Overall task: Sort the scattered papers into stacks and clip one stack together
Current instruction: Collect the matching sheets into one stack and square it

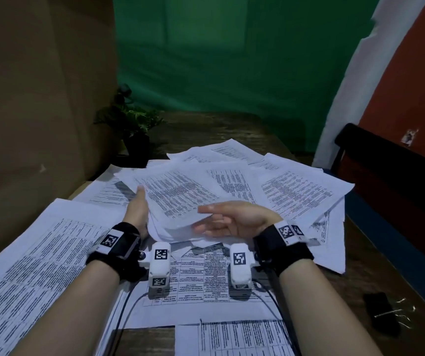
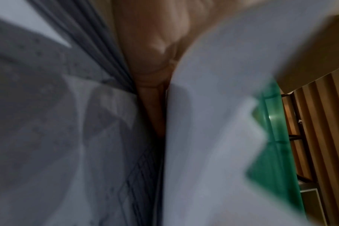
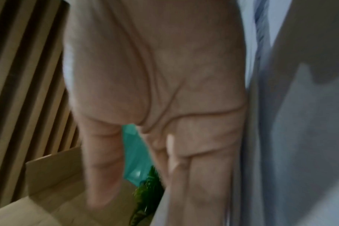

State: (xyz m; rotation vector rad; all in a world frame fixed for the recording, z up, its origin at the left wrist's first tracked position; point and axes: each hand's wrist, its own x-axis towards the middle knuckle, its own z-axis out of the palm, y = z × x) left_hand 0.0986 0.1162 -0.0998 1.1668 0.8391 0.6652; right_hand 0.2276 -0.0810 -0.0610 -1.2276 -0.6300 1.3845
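Printed white sheets [image 1: 296, 191] lie scattered over the wooden table [image 1: 376, 278]. A loose, uneven pile of them [image 1: 178, 199] sits in the middle between my hands. My left hand [image 1: 137, 209] stands flat against the pile's left side, thumb up. In the left wrist view its palm [image 2: 155, 61] sits between sheet edges [image 2: 213, 122]. My right hand [image 1: 221, 219] is at the pile's near right edge, palm turned left, thumb over the top sheet. Its fingers [image 3: 203, 175] are straight, with paper [image 3: 300, 137] beside the palm. A black binder clip [image 1: 381, 314] lies at the near right.
Table-printed sheets cover the near left [image 1: 26, 265] and the near edge [image 1: 232, 337]. A potted plant [image 1: 134, 124] stands at the back left, beside a cardboard panel [image 1: 39, 98]. A dark chair [image 1: 386, 176] stands to the right. Cables [image 1: 126, 312] run from my wrists.
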